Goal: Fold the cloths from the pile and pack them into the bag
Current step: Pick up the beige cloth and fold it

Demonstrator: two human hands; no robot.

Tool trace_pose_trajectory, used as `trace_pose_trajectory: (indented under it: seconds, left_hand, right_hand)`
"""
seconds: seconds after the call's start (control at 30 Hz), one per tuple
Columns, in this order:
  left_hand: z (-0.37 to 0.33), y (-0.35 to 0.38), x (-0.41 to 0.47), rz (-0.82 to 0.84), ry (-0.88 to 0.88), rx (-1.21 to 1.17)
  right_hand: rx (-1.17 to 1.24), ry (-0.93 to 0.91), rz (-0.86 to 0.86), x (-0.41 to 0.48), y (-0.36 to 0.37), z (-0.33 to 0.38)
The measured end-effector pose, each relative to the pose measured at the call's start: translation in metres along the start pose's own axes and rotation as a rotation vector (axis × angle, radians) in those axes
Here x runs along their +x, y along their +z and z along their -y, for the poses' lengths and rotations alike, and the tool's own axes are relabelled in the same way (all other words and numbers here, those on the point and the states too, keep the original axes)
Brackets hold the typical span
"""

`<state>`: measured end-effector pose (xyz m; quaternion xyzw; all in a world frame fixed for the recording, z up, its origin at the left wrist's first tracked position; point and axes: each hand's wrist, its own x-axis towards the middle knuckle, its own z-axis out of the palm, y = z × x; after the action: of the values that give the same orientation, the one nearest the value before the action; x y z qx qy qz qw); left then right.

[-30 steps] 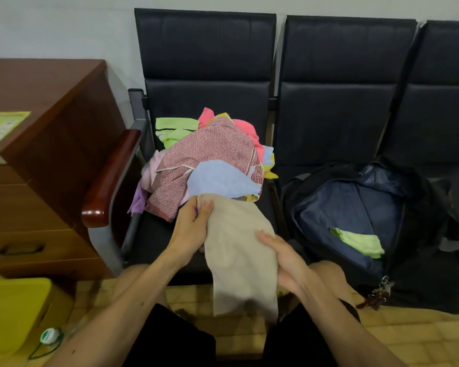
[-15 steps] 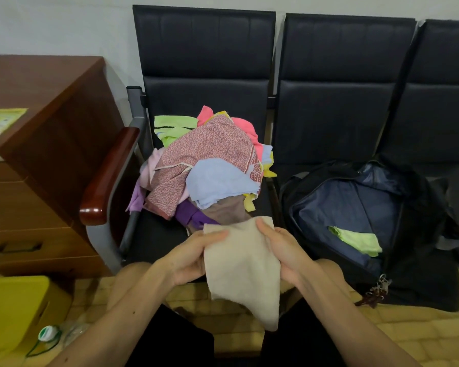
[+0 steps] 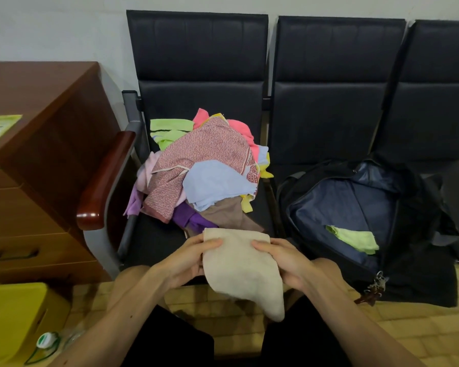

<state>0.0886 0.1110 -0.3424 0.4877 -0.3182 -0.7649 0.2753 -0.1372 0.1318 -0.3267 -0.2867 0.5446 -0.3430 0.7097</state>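
Observation:
A beige cloth point(image 3: 243, 268) hangs folded between my hands, in front of the left seat. My left hand point(image 3: 188, 260) grips its upper left edge, thumb on top. My right hand point(image 3: 284, 260) grips its upper right edge the same way. Behind it a pile of cloths point(image 3: 204, 173) lies on the left seat: pink patterned, light blue, green, purple and brown pieces. An open dark bag point(image 3: 419, 234) sits on the middle seat with a folded green cloth point(image 3: 355, 238) inside.
Three dark chairs point(image 3: 329, 75) stand against the wall. A brown armrest point(image 3: 104, 181) and a wooden drawer cabinet point(image 3: 37, 154) are at the left. A yellow box point(image 3: 13, 321) sits on the floor at lower left. Keys point(image 3: 374, 290) hang from the bag's front.
The beige cloth came off the pile toward my lap and was folded over. My right hand rose to the cloth's top edge, and both hands now hold it level.

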Motion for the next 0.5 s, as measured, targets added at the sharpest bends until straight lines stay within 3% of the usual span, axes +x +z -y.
trace_pose_trajectory:
  seconds: [0.1,0.23,0.3,0.4,0.5]
  left_hand:
    - [-0.001,-0.008,0.000,0.073,-0.032,0.149]
    - [-0.012,-0.011,-0.006,0.206,0.041,0.218]
    - [-0.028,-0.007,-0.012,0.157,0.209,0.257]
    - [-0.060,0.003,-0.027,0.022,0.580,0.432]
    - [-0.083,0.019,-0.038,-0.061,0.806,0.550]
  right_hand:
    - [-0.052,-0.034,0.015,-0.001,-0.003,0.001]
    - [-0.177,-0.083,0.207,-0.006,-0.012,0.009]
    - [-0.220,-0.227,0.262,-0.012,-0.013,0.024]
    - [-0.336,-0.576,0.190,-0.034,-0.009,0.062]
    - [-0.468,-0.813,0.168,-0.043,-0.006,0.089]
